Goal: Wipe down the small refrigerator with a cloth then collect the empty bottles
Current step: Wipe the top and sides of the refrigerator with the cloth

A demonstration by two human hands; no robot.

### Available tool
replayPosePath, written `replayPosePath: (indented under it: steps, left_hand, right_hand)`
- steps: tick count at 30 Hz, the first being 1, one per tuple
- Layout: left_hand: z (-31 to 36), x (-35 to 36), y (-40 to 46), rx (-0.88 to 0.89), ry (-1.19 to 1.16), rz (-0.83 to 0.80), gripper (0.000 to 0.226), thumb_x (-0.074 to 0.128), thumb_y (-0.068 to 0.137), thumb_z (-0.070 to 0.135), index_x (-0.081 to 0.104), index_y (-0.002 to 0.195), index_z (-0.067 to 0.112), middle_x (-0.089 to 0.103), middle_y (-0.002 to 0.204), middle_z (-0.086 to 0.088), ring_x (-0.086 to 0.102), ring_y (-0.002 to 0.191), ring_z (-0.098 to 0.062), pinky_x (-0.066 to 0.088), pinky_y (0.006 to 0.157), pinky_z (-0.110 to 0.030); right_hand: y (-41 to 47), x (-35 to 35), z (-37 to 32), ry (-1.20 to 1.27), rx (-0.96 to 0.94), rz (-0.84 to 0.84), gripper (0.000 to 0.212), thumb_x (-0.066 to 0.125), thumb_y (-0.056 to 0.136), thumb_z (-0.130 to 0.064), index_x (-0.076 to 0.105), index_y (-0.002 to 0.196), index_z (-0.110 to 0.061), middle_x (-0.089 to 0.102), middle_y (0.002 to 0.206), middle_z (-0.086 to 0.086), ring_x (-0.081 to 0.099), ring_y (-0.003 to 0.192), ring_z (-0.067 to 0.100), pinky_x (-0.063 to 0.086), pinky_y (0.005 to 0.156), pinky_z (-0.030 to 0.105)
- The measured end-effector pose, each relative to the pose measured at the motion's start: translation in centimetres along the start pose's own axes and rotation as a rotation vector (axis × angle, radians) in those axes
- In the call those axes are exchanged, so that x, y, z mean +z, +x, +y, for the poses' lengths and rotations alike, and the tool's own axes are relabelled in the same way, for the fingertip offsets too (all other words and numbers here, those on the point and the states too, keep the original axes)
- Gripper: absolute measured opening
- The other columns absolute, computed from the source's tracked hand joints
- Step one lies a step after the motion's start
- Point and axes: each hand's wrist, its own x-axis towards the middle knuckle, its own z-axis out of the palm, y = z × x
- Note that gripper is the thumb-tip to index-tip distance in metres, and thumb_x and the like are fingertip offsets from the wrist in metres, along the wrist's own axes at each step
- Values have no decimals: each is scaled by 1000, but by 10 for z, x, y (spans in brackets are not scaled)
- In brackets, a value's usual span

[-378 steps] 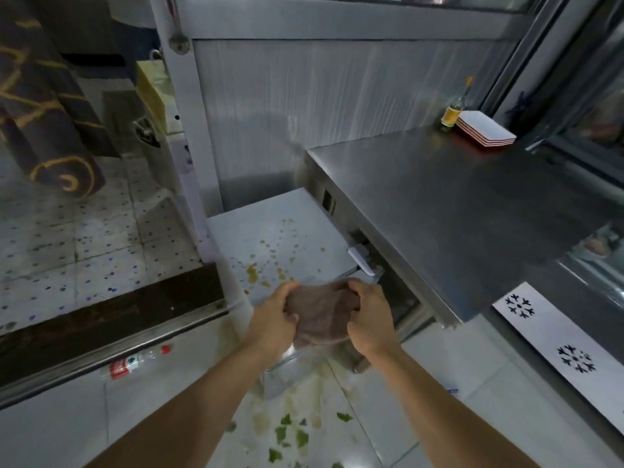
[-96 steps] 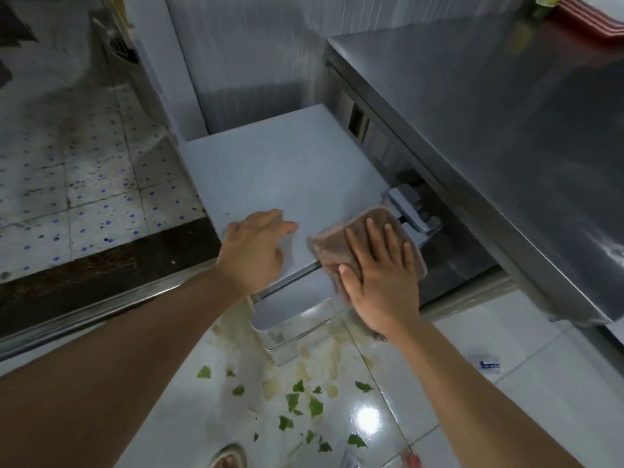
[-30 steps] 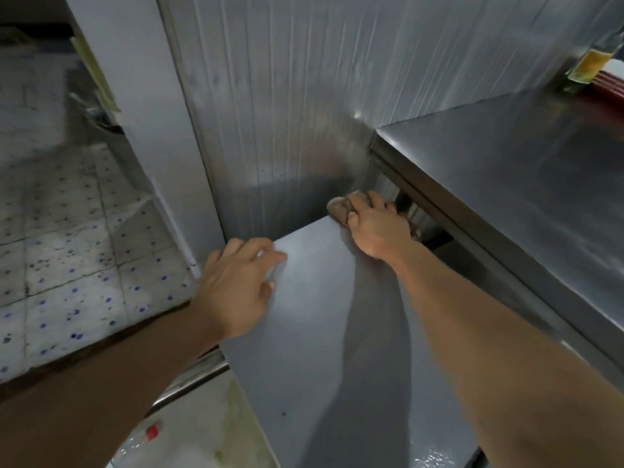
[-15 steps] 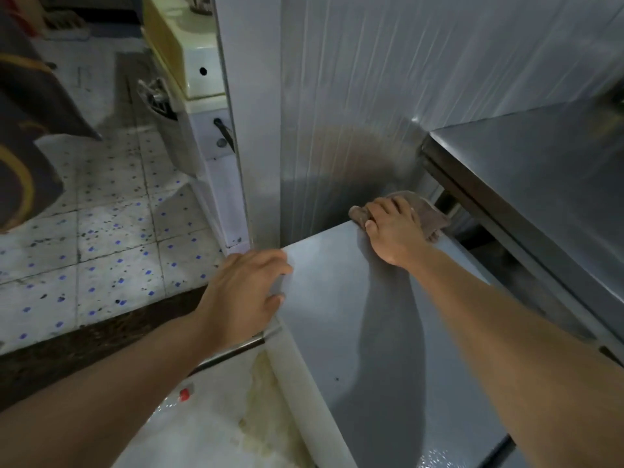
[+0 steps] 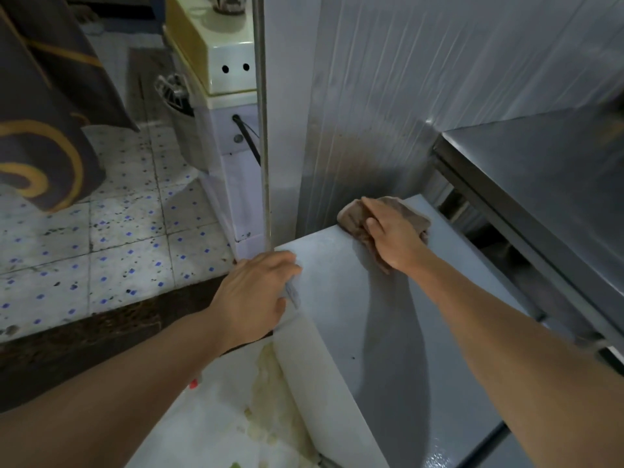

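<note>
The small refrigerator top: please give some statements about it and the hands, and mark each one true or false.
1. The right hand presses a brown cloth on the refrigerator top. True.
2. The cloth lies at the near front edge. False: it is at the far end, by the metal wall.
3. The left hand rests on the refrigerator's left edge. True.
4. The left hand holds a bottle. False: it holds nothing.
</note>
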Motion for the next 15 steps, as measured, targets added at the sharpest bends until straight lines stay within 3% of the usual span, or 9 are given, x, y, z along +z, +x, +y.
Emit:
replayPosePath:
  steps: [2, 5, 8, 15]
  left_hand:
    - [-3, -1, -5, 24, -1, -13, 52, 59, 82, 16, 48, 133, 23, 37, 146, 9, 36, 133, -12, 29, 102, -29]
    - [-6, -2, -10, 43, 7, -42, 55, 57, 84, 18, 42, 137, 26, 29, 150, 11, 32, 135, -9, 29, 104, -27]
    - [-5, -3, -15, 27, 5, -36, 55, 56, 85, 18, 40, 138, 27, 26, 151, 12, 31, 135, -11, 26, 105, -26]
    - [-18, -23, -35, -98, -25, 40, 48, 59, 83, 11, 50, 129, 21, 48, 135, 4, 45, 122, -17, 37, 99, -31]
  right_hand:
    - [2, 0, 11, -192, 93, -19, 46, 31, 102, -31, 29, 147, -22, 19, 157, 7, 15, 143, 26, 11, 117, 39]
    - [5, 8, 12, -252, 148, -24, 45, 29, 100, -35, 29, 144, -27, 21, 155, 2, 11, 143, 26, 9, 117, 48]
    - [4, 17, -6, -216, 85, -39, 44, 32, 99, -31, 34, 143, -26, 28, 152, 1, 14, 142, 24, 10, 117, 47]
    - [-20, 59, -84, -223, -103, -8, 35, 34, 95, -38, 46, 128, -31, 42, 134, 1, 27, 130, 28, 18, 109, 47]
